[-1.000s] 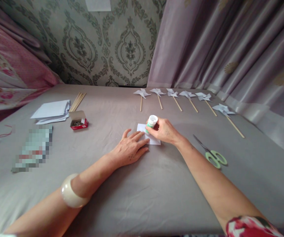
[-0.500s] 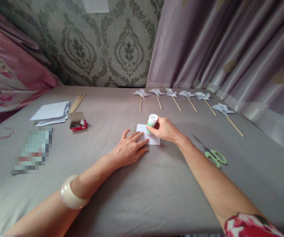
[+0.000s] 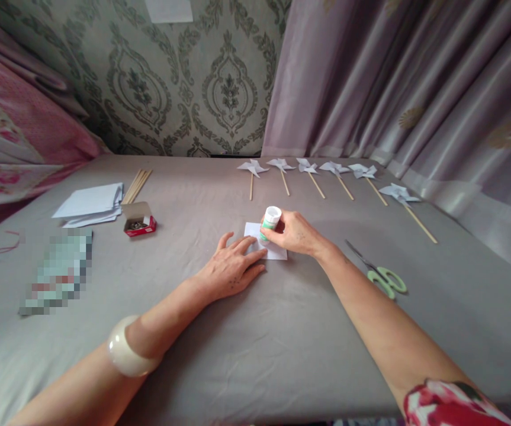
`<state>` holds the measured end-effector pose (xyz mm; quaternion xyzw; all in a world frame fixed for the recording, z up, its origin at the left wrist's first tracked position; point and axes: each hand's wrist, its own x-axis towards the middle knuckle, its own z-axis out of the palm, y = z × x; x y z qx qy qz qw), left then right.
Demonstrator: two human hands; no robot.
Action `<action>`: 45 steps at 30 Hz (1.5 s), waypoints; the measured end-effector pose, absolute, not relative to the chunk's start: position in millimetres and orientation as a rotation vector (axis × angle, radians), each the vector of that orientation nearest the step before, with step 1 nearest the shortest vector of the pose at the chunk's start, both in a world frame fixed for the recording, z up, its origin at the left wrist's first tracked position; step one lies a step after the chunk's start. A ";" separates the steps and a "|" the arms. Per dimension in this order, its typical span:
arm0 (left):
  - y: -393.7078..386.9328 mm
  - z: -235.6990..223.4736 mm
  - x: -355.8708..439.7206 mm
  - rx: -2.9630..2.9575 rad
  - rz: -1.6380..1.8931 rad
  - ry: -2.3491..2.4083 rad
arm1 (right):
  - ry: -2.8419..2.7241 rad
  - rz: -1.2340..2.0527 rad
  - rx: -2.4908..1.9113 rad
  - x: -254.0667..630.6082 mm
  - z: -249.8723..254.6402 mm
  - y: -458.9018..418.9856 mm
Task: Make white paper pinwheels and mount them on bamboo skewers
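My right hand point(image 3: 297, 232) grips a white and green glue stick point(image 3: 271, 220), which stands nearly upright with its lower end at a small white sheet of paper point(image 3: 277, 254). Where the stick meets the paper is partly hidden by fingers. Flat across the paper's left side lies my left hand point(image 3: 232, 263), fingers spread and holding nothing. Green-handled scissors point(image 3: 388, 281) rest on the cloth to the right of my right forearm.
Several paper pinwheels on sticks point(image 3: 336, 168) line the back right. At the left are stacked white paper point(image 3: 89, 202), wooden sticks point(image 3: 137, 186), an open red box of small metal pieces point(image 3: 140, 225) and a blurred packet point(image 3: 60, 272). Grey cloth point(image 3: 246, 355) covers the table.
The glue stick and my right hand have shifted very slightly left over the paper. My left hand stays in place on the sheet, and the view has moved a little.
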<state>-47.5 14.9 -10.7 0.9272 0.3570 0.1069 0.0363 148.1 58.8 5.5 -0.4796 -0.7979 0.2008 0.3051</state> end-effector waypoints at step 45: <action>15.0 -9.8 -47.9 2.855 0.324 1.095 | -2.137 0.540 -1.220 149.3 7.5 57.3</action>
